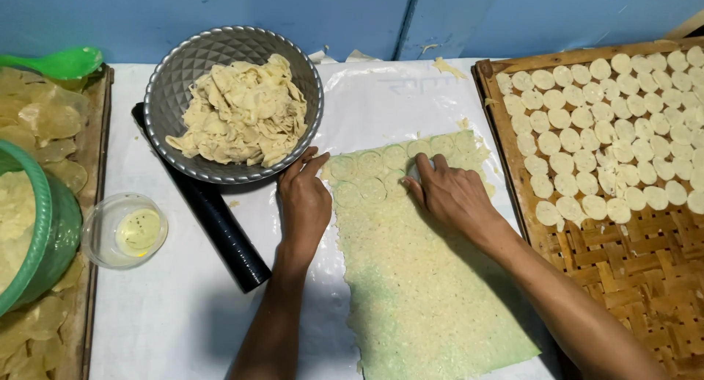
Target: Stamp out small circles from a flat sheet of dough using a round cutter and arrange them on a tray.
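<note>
At the far left a green bowl and pale chips sit on a wooden tray, with a green spoon at the tray's 12 o'clock. Next comes a small clear cup of yellowish liquid, then a black rolling pin lying slantwise, its upper end under a grey metal bowl of dough scraps.

The left hand lies flat and open, palm down, holding nothing, its fingertips touching the left edge of the dough sheet. The sheet lies at 3 o'clock from that hand, its long axis running from 12 to 6 o'clock. The right hand rests on the sheet's upper part, fingers curled over a small cutter that is mostly hidden; it presses among the round cuts already marked along the top. The right hand is the nearer one to the uncut dough.

To the right, a woven bamboo tray carries rows of cut discs. White plastic sheeting covers the desk; a blue wall stands behind.
</note>
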